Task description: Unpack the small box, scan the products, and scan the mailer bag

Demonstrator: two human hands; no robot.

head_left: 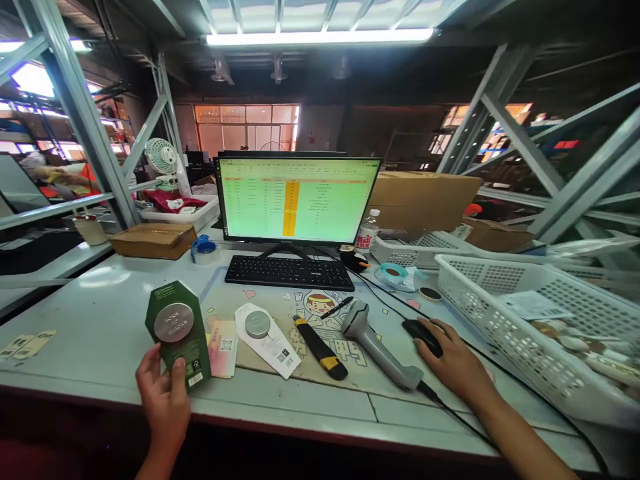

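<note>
My left hand [165,393] grips the lower edge of a dark green card package [167,291], held tilted above the table's front. A round silver tin [173,323] with raised lettering is set in its face. Beside it lie some pink printed cards [223,347] with a QR code. A white card package [280,350] with a similar silver tin is flat on the mat. My right hand [450,360] rests curled over a black computer mouse [424,337]. Between the hands are a black and yellow utility knife [320,348], a grey barcode scanner [383,347] and a black pen [337,307].
A monitor [260,207] showing a spreadsheet stands behind a black keyboard [290,273]. White plastic baskets [500,327] line the right side, one holding items. Tape rolls, a bottle [367,233] and a brown box [153,240] sit around the monitor. Cables cross the table's right side.
</note>
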